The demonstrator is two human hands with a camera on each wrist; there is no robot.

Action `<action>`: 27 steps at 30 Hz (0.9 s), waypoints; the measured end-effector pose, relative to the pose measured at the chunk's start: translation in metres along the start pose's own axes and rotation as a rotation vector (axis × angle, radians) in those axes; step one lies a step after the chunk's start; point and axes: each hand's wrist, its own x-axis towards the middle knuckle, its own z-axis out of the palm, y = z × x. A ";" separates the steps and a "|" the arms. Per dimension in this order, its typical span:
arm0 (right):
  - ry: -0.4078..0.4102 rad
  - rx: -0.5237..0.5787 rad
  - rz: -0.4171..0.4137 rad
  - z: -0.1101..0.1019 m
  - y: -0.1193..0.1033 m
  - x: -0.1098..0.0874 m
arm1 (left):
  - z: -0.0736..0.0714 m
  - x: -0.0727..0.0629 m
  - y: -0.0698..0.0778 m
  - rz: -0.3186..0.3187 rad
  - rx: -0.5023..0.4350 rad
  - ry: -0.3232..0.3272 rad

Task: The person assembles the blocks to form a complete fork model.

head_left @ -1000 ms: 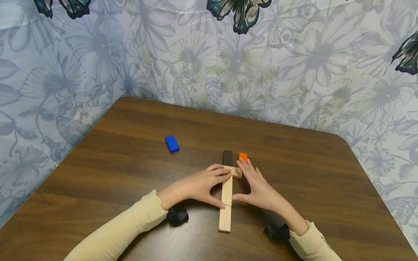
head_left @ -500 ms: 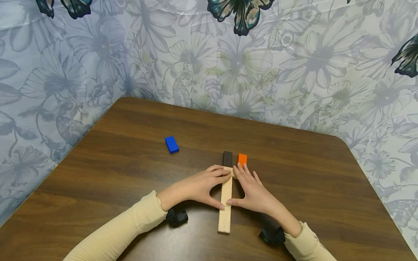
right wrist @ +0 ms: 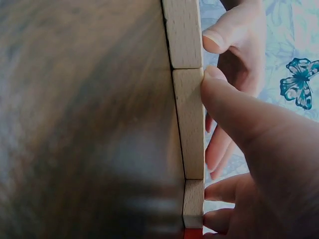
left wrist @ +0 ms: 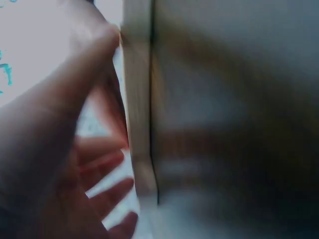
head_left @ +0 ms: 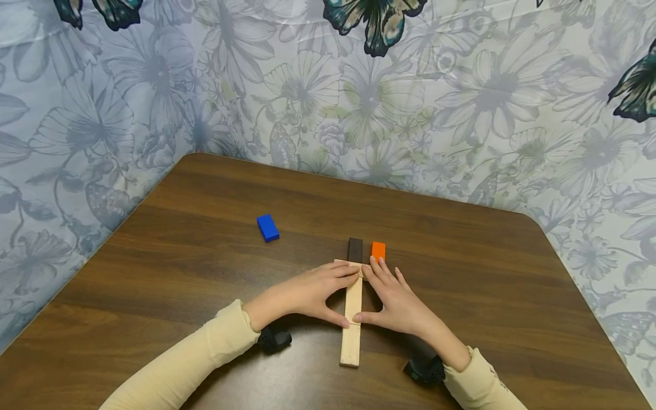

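Two pale wooden blocks lie end to end on the table, the near block (head_left: 351, 347) and the middle block (head_left: 353, 299). A third wooden block (right wrist: 193, 201) lies crosswise at their far end, mostly covered by fingers. My left hand (head_left: 314, 289) rests from the left, fingers over the crosswise block and thumb by the joint. From the right, my right hand (head_left: 397, 300) touches the same blocks, its thumb at that joint and its fingertips near the orange block (head_left: 378, 250). Beyond the crosswise block stands a dark brown block (head_left: 355, 249).
A blue block (head_left: 268, 228) lies apart, farther back to the left. The brown wooden table (head_left: 461, 250) reaches to a wall hanging (head_left: 287, 85) printed with flowers and butterflies. Black wrist cameras sit under both wrists.
My right hand has moved slightly left and nearer, its thumb coming onto the joint between the blocks and its fingers onto the crosswise block. The left hand stays nearly still.
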 end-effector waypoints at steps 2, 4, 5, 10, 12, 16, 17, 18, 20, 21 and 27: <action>0.001 -0.012 -0.005 0.001 0.000 -0.001 | -0.006 -0.002 -0.004 -0.015 -0.025 0.009; 0.001 -0.020 -0.007 0.001 0.000 -0.001 | -0.017 -0.006 -0.013 -0.057 -0.044 0.049; 0.001 -0.024 -0.008 0.001 0.000 -0.001 | -0.023 -0.008 -0.019 -0.089 -0.051 0.080; -0.004 -0.029 -0.010 0.001 -0.001 -0.003 | -0.053 -0.033 -0.059 -0.314 -0.016 0.211; -0.008 -0.030 -0.010 0.000 -0.002 -0.003 | -0.060 -0.044 -0.075 -0.398 -0.002 0.215; -0.011 -0.033 -0.012 -0.001 -0.001 -0.005 | -0.065 -0.063 -0.098 -0.504 -0.025 0.205; -0.012 -0.033 -0.011 -0.001 -0.001 -0.006 | -0.064 -0.066 -0.101 -0.516 -0.034 0.209; -0.013 -0.032 -0.012 -0.001 -0.001 -0.006 | -0.064 -0.069 -0.105 -0.525 -0.041 0.212; -0.015 -0.030 -0.012 -0.001 0.000 -0.007 | -0.062 -0.073 -0.110 -0.536 -0.054 0.221; -0.016 -0.029 -0.011 -0.002 -0.001 -0.008 | -0.061 -0.074 -0.112 -0.538 -0.060 0.224; -0.026 -0.034 -0.012 -0.002 0.000 -0.011 | -0.050 -0.080 -0.123 -0.559 -0.126 0.231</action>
